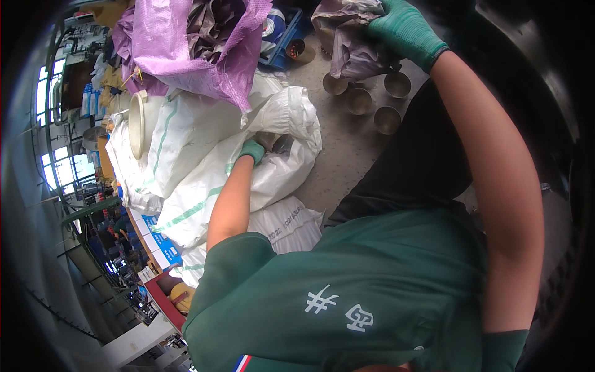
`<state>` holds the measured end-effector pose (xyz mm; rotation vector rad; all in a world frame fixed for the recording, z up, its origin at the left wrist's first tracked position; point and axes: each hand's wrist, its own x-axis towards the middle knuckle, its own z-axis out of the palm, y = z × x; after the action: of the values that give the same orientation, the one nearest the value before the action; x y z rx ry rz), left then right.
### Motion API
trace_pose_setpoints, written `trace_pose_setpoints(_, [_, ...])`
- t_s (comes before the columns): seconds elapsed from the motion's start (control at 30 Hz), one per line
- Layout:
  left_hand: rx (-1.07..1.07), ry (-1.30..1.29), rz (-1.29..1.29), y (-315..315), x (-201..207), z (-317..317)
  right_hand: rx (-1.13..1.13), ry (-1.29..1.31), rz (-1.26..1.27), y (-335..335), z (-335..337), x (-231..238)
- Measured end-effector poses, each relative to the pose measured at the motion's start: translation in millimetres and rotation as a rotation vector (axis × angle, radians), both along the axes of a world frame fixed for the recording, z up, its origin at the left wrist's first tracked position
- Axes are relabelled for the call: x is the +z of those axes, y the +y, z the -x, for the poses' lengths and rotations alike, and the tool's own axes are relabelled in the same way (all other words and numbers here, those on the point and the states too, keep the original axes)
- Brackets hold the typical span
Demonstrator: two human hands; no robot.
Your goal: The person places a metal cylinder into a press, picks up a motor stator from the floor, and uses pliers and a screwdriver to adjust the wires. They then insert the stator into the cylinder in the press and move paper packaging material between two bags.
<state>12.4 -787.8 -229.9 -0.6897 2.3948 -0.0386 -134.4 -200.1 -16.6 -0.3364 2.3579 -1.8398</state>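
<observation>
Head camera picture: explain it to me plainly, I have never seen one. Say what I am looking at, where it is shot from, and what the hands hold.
There is no machine here: a person in a green shirt wears a wide-angle camera on the head, looking down, so edges bend. Both hands wear green gloves. The left hand reaches into a white sack lying on the floor and seems to grip something dark there; what it is cannot be told. The right hand grips a crumpled greyish bag above several metal cups standing on the floor. A purple sack with brownish contents lies beyond the white sacks.
</observation>
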Motion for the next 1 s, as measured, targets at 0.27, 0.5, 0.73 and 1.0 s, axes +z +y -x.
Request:
trace_pose_setpoints(0.27, [-0.065,0.023,-0.101,1,29,27,0.043,0.012,0.026,-3,-4,-3])
trace_pose_setpoints(0.5, [0.370,-0.078,-0.350,20,-6,25,0.054,-0.002,0.058,5,-6,-3])
trace_pose_setpoints(0.73, [0.429,-0.271,-0.793,-36,-45,-41,0.105,-0.013,0.123,-1,-9,1])
trace_pose_setpoints(1.0, [-0.129,-0.092,-0.472,56,-23,-39,0.115,-0.014,0.148,2,-11,2])
